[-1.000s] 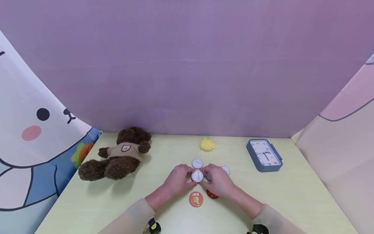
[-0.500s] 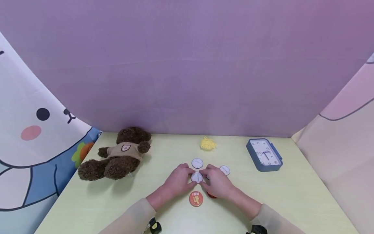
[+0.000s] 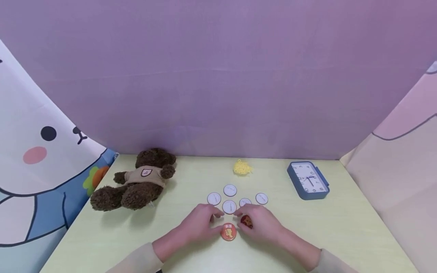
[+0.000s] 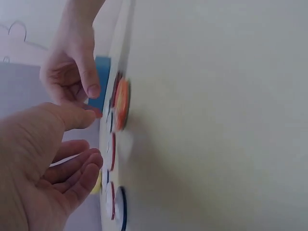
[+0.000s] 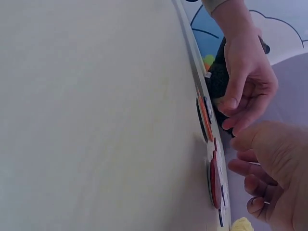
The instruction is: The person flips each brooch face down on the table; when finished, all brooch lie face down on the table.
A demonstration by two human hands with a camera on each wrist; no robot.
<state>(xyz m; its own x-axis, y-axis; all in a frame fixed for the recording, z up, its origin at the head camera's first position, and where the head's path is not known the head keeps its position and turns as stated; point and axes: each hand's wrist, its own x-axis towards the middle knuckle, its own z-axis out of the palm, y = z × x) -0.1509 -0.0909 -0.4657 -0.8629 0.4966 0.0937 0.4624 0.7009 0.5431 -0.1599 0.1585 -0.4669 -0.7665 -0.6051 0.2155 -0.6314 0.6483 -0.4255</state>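
Note:
An orange button badge (image 3: 228, 232) with a yellow thumb picture lies face up between my two hands. My left hand (image 3: 201, 224), fingers loosely bent and holding nothing, hovers by its left edge. On the other side my right hand (image 3: 262, 224) is likewise unfilled, partly covering a dark red badge (image 3: 247, 222). Just beyond my fingertips lies a white-sided badge (image 3: 229, 207); other white ones, such as the left badge (image 3: 214, 198) and the far badge (image 3: 230, 190), lie around it. In the left wrist view, a gap separates my left fingers from the orange badge (image 4: 122, 104).
A brown teddy bear (image 3: 145, 180) lies at the back left of the table (image 3: 341, 235). Towards the back are a yellow bundle of yarn (image 3: 242, 167) and, farther right, a blue clock (image 3: 308, 181). A purple cloth (image 3: 218, 83) hangs behind the table.
Both hands have let go of the middle white badge and drawn back towards me, to either side of the orange badge. The left white badge has come into sight.

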